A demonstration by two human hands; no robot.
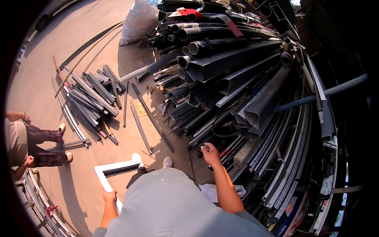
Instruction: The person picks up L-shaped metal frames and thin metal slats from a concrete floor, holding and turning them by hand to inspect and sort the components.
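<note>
My left hand (109, 195) is closed around one side of a white angular frame (103, 179). The frame has a dark inner strip (120, 169) and hangs beside my left leg, its lower part hidden behind my body. My right hand (210, 153) reaches out to the right with its fingers curled together at the near edge of a big stack of metal profiles (237, 65). A small dark thing shows at those fingertips, too little of it to name. Next to that hand lie dark bars and thin strips with red marks (226, 153).
Dark and pale offcuts (92, 98) lie heaped on the concrete floor (98, 146), with loose bars (152, 116) nearer my feet. Another person (29, 146) stands at the left. A white sack (138, 23) sits at the back; a blue pipe (323, 94) juts across the right.
</note>
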